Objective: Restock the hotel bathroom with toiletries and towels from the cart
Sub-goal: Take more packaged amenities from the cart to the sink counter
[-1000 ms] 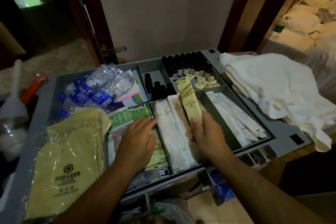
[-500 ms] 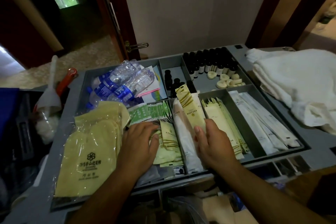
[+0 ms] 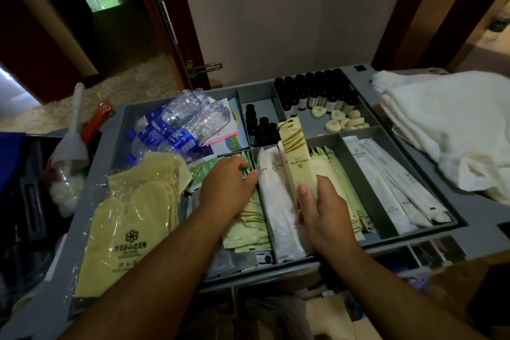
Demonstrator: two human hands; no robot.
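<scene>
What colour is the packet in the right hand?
The packet is pale yellow with olive-green diagonal stripes; head view shows it best.

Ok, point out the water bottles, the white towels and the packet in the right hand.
water bottles [image 3: 176,138], head view, blue label.
white towels [image 3: 441,110], head view, top fold.
packet [image 3: 296,156], head view, printed middle.

cart tray [image 3: 474,218]: water bottles [image 3: 179,130], slippers [image 3: 132,210] left | dark vials [image 3: 311,94] rear | sachets [image 3: 386,182] front | towels [image 3: 447,130] right

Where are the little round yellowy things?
In the head view, the round pale pieces lie in the far right compartment of the tray, just in front of the dark bottles and left of the white towels.
</scene>
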